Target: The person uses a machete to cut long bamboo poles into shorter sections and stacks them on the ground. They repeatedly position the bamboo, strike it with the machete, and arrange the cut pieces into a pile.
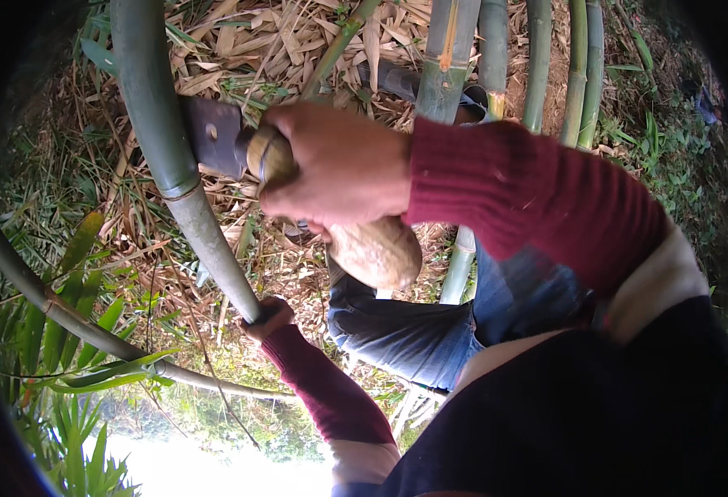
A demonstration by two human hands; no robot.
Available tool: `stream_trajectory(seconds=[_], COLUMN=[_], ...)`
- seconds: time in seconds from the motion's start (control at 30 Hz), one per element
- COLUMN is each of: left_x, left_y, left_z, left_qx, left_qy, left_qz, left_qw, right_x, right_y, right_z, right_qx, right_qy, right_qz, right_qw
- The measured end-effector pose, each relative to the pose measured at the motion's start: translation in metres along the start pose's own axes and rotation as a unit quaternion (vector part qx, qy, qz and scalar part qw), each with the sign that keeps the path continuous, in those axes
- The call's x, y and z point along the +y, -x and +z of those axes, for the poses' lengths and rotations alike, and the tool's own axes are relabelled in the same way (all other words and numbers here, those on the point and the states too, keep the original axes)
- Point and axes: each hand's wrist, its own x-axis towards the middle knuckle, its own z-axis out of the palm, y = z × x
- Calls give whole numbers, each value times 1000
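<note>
My right hand (331,161) is closed round the wooden handle of a chopping knife (215,137). Its broad dark blade has a small hole and meets the side of a thick green bamboo stalk (153,108) just above a joint; how deep the edge sits is hidden. A thick, rounded brown piece (376,253) shows below that hand, seemingly the handle's butt. Lower down, my left hand (269,319) grips the same stalk where it is thinner and greyer. Both sleeves are maroon and ribbed at the cuffs.
Several upright bamboo stalks (538,66) stand beyond my right arm. A thinner curved stalk (91,331) crosses the lower left among green leaves (74,323). Dry fallen leaves (248,41) cover the ground. My legs in blue jeans (405,331) are bent beneath my arms.
</note>
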Motion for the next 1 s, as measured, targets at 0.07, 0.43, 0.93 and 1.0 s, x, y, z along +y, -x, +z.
stream_trajectory(seconds=[0.07, 0.43, 0.93, 1.0], left_x=[3, -8, -7, -11], left_y=[-2, 5, 5, 1], left_z=[-3, -5, -10, -1], left_qx=[-13, -43, -93, -67], left_qy=[-25, -113, -176, -186], left_qz=[-9, -8, -50, -48], left_qw=[1000, 993, 979, 979], right_x=[-9, 1, 33, 56], right_y=[-23, -43, -38, 10], right_z=[-8, -7, -16, 38], right_qx=[42, 47, 9, -59], right_qy=[-117, -157, -91, 121], right_qz=[16, -28, -15, -100], right_qw=[992, 986, 996, 986])
